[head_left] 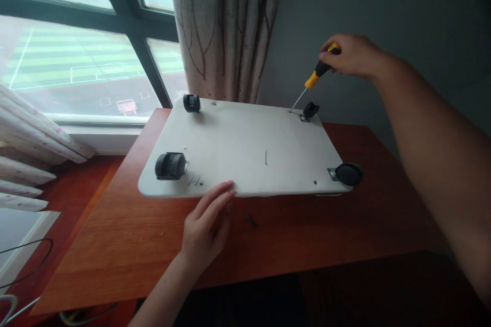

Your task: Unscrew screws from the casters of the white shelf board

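Note:
A white board [238,143] with rounded corners lies with its black caster wheels facing up. One caster [171,166] is at the near left, another caster [192,103] at the far left. At the far right is a smaller-looking caster [310,109], and a fourth wheel [348,174] sits at the near right. My right hand [345,55] grips the yellow and black handle of a screwdriver [312,77]. Its tip meets the board's far edge, just left of the far-right caster. My left hand [207,222] rests its outstretched fingers on the board's near edge.
The board is on a reddish-brown wooden table [115,245]. Small dark screws [250,221] lie on the table in front of the board. Behind stand a patterned curtain [226,25] and a grey wall [364,0]. Cables [46,260] hang at the lower left.

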{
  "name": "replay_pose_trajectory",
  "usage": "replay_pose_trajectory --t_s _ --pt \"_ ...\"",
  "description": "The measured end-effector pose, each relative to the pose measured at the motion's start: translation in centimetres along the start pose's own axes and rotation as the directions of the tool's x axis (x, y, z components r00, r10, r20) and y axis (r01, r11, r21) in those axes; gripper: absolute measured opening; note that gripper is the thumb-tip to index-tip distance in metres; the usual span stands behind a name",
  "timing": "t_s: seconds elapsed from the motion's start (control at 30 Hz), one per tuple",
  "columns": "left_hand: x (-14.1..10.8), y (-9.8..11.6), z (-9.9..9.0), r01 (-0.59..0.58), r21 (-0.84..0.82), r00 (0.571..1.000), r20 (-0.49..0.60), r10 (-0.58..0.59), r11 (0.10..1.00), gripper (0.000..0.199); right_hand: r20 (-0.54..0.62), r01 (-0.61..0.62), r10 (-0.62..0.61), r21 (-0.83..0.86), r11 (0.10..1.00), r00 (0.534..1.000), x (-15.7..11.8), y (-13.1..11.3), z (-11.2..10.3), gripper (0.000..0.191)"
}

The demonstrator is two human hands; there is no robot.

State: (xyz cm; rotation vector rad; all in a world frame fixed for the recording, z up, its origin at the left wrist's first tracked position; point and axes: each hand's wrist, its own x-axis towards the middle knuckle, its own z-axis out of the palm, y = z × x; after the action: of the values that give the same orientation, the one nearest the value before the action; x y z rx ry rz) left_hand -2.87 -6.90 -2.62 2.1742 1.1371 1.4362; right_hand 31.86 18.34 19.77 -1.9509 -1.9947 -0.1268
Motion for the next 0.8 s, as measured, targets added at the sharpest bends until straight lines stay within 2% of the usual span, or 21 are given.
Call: replay_pose_trajectory --t_s 0.07,0.1,0.17,0.2,0.3,0.37,0.4,0.5,0.53,0.6,0.67,0.73,0.8 --pt "0.0 0.0 0.0 -0.004 -0.001 1.000 0.001 0.004 1.000 0.045 0.064 -0.021 0.015 0.093 0.995 0.998 0.3 -0.1 -0.1 0.040" --pt "0.0 0.0 0.0 -0.004 -0.001 1.000 0.004 0.004 1.000 0.045 0.076 -0.047 0.040 0.089 0.995 0.996 0.3 -0.2 -0.2 0.039" --pt "-0.1 0.0 0.0 0.004 -0.004 1.000 0.009 -0.004 1.000 0.045 0.048 -0.081 0.083 -0.045 0.996 0.995 0.3 -0.7 -0.4 0.032" --pt "-0.1 0.0 0.0 0.010 -0.004 1.000 0.011 -0.010 1.000 0.045 0.020 -0.084 0.087 -0.128 0.988 0.996 0.2 -0.9 -0.5 0.035" --pt "-0.1 0.0 0.0 0.015 -0.001 1.000 0.011 -0.015 1.000 0.044 -0.025 -0.026 0.020 -0.239 0.971 0.999 0.1 -1.4 -0.7 0.038" --pt "-0.1 0.0 0.0 0.010 0.004 1.000 0.008 -0.010 1.000 0.044 0.011 0.028 -0.027 -0.171 0.985 1.000 0.2 -1.3 -0.7 0.028" --pt "-0.1 0.0 0.0 0.009 0.004 1.000 0.007 -0.009 1.000 0.044 0.042 0.044 -0.040 -0.116 0.992 0.998 0.3 -1.3 -0.6 0.031" --pt "0.0 0.0 0.0 0.013 -0.001 1.000 0.009 -0.013 1.000 0.044 0.111 0.003 -0.011 0.075 0.997 0.994 0.6 -1.1 -0.5 0.062" --pt "0.0 0.0 0.0 0.014 -0.004 1.000 0.011 -0.014 1.000 0.044 0.121 -0.035 0.022 0.106 0.994 0.992 0.7 -1.1 -0.5 0.064" --pt "0.0 0.1 -0.1 0.013 -0.005 1.000 0.013 -0.013 1.000 0.044 0.117 -0.109 0.105 0.031 0.994 0.988 0.8 -1.4 -0.6 0.049" --pt "0.0 0.1 -0.1 0.009 -0.003 1.000 0.013 -0.009 1.000 0.044 0.075 -0.137 0.149 -0.151 0.979 0.986 0.7 -1.7 -0.7 0.046" --pt "-0.1 0.1 -0.1 0.008 -0.003 1.000 0.014 -0.008 1.000 0.044 0.045 -0.109 0.125 -0.261 0.959 0.991 0.6 -1.9 -0.8 0.047" --pt "-0.1 0.1 -0.1 0.010 -0.009 1.000 0.018 -0.010 1.000 0.044 0.062 -0.053 0.068 -0.221 0.974 0.996 0.5 -1.7 -0.9 0.037"
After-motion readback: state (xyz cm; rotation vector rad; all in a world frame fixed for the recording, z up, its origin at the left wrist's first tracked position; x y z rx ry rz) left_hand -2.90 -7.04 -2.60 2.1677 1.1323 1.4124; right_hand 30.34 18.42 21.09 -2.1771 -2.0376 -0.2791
